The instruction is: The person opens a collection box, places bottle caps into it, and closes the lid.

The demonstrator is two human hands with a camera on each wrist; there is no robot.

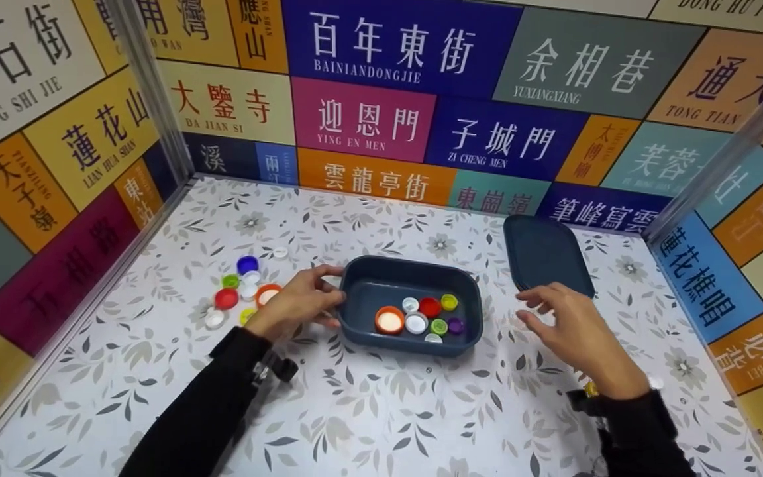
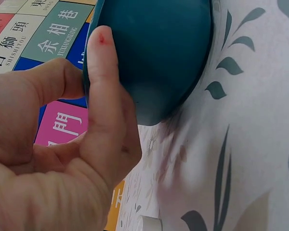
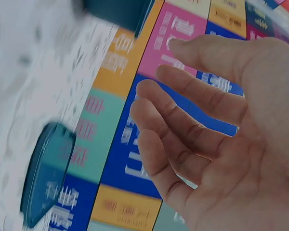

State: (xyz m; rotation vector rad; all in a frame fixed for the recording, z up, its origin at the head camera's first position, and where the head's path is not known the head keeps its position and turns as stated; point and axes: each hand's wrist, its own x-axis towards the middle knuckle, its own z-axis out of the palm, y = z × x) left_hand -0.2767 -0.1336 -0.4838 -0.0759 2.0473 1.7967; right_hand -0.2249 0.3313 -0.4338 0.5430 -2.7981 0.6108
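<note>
A dark blue-grey plastic box stands on the table, and several bottle caps lie inside it, among them an orange-rimmed cap, a red cap and a purple cap. My left hand holds the box by its left end; the left wrist view shows fingers against its outer wall. To the right of the box my right hand hovers with fingers spread and loosely bent, holding nothing. Just beyond its fingertips lies the dark lid, flat on the table.
More caps lie left of the box, including a blue cap, a red cap and an orange-rimmed cap partly behind my left hand. Sign-printed panels enclose the back and sides of the leaf-patterned table.
</note>
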